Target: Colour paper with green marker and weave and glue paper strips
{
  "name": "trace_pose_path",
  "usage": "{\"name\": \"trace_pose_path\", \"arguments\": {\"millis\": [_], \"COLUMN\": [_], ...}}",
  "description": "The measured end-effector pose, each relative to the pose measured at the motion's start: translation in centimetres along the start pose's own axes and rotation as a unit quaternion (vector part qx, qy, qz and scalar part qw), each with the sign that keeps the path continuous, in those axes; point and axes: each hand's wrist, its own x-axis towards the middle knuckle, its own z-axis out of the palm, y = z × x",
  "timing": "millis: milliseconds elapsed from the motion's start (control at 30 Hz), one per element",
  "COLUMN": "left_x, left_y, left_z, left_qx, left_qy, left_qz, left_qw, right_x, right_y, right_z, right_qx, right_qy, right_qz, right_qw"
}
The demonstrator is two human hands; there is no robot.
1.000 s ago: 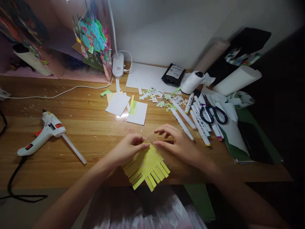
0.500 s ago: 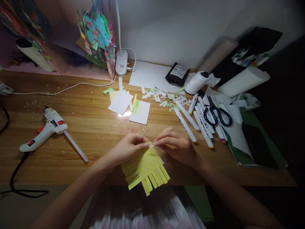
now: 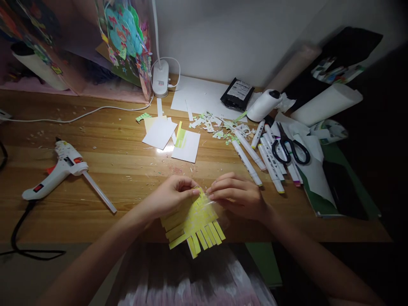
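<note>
A mat of woven yellow paper strips point(image 3: 199, 219) is held over the desk's front edge, its loose strip ends fanning out at the bottom. My left hand point(image 3: 177, 195) pinches its upper corner between thumb and fingers. Just right of that corner, my right hand point(image 3: 236, 195) has its fingertips drawn together on what looks like a clear, shiny film point(image 3: 217, 209) along the mat's right side. How far the film covers the paper is hard to make out.
To the left lies a white glue gun point(image 3: 65, 170) with its cord. White paper squares point(image 3: 186, 146), paper scraps point(image 3: 207, 123), several markers point(image 3: 247, 163) and black-handled scissors point(image 3: 290, 151) spread across the desk. A black packet point(image 3: 237, 94) and white rolls point(image 3: 264, 105) stand behind.
My right fingertips have shifted slightly right, away from the mat's corner, and the clear film shows more beside them. My left hand keeps its pinch. The whole view has shifted slightly.
</note>
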Motion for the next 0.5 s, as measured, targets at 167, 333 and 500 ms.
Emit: {"name": "trace_pose_path", "arguments": {"millis": [167,333,500], "left_x": [-0.05,-0.02,0.01], "left_y": [0.0,0.0,-0.48], "left_z": [0.03,0.17,-0.01], "left_qx": [0.017,-0.003,0.015], "left_qy": [-0.001,0.002,0.014], "left_qz": [0.003,0.005,0.005], "left_qw": [1.0,1.0,1.0], "right_x": [0.19,0.28,0.22], "right_y": [-0.14,-0.26,-0.23], "right_z": [0.11,0.07,0.15], "right_qx": [0.004,0.008,0.031], "right_qy": [0.012,0.001,-0.006], "right_qz": [-0.023,0.001,-0.012], "right_qw": [1.0,1.0,0.999]}}
